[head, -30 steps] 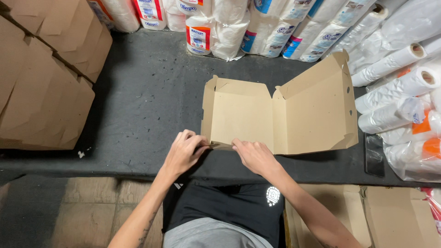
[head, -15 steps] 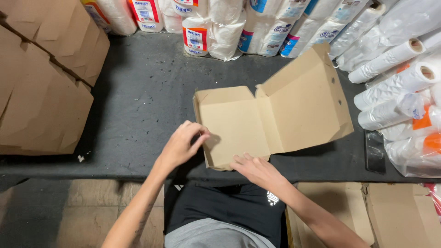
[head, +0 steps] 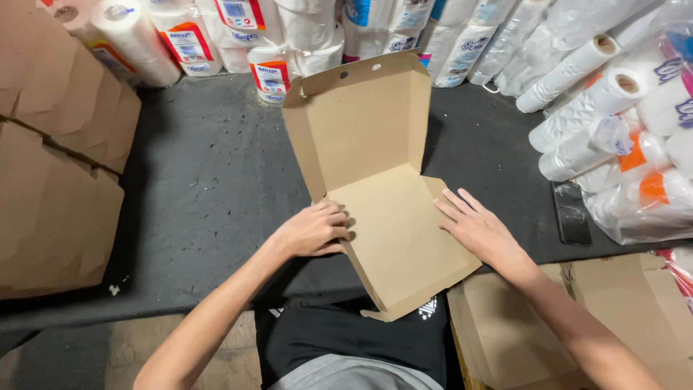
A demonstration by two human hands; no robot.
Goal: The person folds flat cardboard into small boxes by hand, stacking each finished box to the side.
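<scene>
Cardboard box [head: 393,231] — plain brown, unfolded, lid raised with two small holes near its top edge — sits on dark bench [head: 209,180], one corner overhanging. Left hand [head: 314,230] grips left wall; right hand [head: 476,227] lies flat, fingers spread, on right edge.

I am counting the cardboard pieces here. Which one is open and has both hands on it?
The cardboard box at the middle, lid raised, with the left hand and right hand on its sides. The stack of flat cardboard at left lies untouched.

The left hand [head: 312,230] covers the brown cardboard box's [head: 390,224] left wall; the stacked flat brown cartons [head: 50,166] run off-frame.
</scene>
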